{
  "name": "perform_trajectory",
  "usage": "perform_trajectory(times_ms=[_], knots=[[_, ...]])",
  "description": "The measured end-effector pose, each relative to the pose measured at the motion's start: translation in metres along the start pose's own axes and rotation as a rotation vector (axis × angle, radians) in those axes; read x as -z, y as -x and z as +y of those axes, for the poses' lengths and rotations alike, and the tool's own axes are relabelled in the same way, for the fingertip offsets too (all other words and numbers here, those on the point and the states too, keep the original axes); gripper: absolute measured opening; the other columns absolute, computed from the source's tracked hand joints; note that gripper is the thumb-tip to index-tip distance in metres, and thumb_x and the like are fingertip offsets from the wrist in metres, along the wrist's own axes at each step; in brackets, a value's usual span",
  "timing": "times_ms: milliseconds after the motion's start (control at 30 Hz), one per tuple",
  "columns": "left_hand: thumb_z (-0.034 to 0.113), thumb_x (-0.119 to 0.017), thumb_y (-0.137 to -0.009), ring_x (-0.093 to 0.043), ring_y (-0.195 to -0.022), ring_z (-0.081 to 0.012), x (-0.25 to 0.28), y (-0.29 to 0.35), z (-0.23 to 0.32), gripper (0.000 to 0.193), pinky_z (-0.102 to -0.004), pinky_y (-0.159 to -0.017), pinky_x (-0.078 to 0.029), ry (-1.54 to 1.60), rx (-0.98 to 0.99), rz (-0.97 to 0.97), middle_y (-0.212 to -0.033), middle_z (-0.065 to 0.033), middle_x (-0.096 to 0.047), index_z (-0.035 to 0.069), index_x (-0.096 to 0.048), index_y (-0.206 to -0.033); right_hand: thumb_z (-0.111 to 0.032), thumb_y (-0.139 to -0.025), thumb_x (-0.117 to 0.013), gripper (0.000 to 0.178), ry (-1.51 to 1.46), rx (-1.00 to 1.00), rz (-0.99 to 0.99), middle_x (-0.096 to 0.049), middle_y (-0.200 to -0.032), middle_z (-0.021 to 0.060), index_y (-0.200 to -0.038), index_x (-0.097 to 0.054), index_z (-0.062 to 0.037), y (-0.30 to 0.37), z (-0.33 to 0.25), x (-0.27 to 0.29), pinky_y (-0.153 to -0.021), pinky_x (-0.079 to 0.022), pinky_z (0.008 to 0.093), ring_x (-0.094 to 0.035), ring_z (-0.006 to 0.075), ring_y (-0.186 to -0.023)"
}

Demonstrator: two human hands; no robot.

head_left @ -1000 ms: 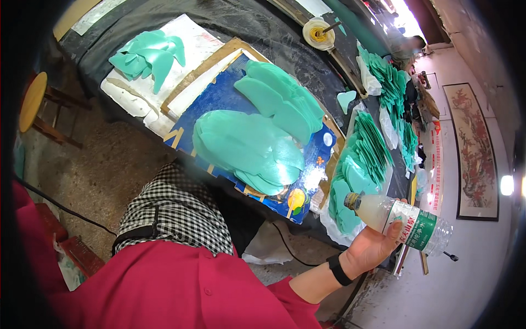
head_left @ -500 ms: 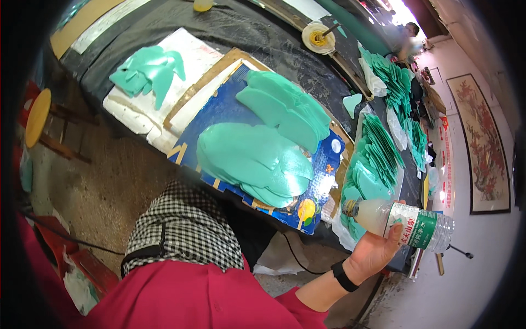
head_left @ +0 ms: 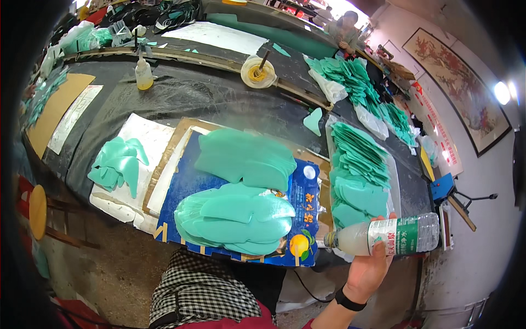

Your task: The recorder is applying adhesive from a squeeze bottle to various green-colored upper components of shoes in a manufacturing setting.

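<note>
My right hand (head_left: 368, 274) is closed round a clear plastic bottle (head_left: 419, 232) with a green and white label. The bottle lies on its side in the air, its narrow mouth pointing left, and whitish, cloudy liquid shows near the neck. Just left of that mouth is a blue printed cardboard sheet (head_left: 304, 178). Two heaps of thin, green, leaf-shaped pieces rest on it: a nearer fanned heap (head_left: 233, 219) with a wet-looking shine and a farther, neater stack (head_left: 244, 156). My left hand is out of view.
More green pieces (head_left: 359, 164) stand in rows at the right. A small loose pile (head_left: 118, 164) lies on white board at the left. Farther back are a squeeze bottle (head_left: 143, 74) and a white tub (head_left: 259, 72). A wooden stool (head_left: 38, 211) stands left; another person (head_left: 344, 33) sits far off.
My view has tilted up, bringing in more of the table's far side. My right hand still holds the bottle, which has turned closer to level.
</note>
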State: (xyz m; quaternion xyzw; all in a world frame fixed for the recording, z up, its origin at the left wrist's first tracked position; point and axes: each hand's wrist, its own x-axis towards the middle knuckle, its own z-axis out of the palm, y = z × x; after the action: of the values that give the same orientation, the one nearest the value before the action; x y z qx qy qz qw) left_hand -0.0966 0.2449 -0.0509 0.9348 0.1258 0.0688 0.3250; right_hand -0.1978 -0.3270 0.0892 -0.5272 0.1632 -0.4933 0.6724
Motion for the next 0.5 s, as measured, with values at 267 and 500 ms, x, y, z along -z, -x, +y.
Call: perform_trajectory(times_ms=[267, 500], knots=[[0.033, -0.054, -0.11, -0.063, -0.12, -0.0253, -0.005, -0.016, 0.009, 0.041, -0.0398, -0.105, -0.049, -0.005, -0.011, 0.002, -0.129, -0.0085, -0.066, 0.001, -0.064, -0.134, -0.016, -0.085, -0.087, 0.087, -0.026, -0.042, -0.038, -0.057, -0.145, 0.018, -0.157, -0.039, -0.0006, 0.0, 0.008, 0.017, -0.119, -0.042, 0.0468, -0.054, 0.0302, -0.136], [0.033, -0.053, -0.11, -0.062, -0.12, -0.0254, 0.004, -0.025, 0.01, 0.041, -0.0398, -0.106, -0.049, -0.022, -0.025, 0.018, -0.129, -0.0082, -0.066, 0.001, -0.064, -0.133, -0.01, -0.082, -0.089, 0.089, -0.077, -0.126, -0.102, -0.059, -0.141, 0.0219, -0.156, -0.04, -0.009, 0.019, 0.034, 0.008, -0.115, -0.043, 0.0476, -0.058, 0.0321, -0.13]])
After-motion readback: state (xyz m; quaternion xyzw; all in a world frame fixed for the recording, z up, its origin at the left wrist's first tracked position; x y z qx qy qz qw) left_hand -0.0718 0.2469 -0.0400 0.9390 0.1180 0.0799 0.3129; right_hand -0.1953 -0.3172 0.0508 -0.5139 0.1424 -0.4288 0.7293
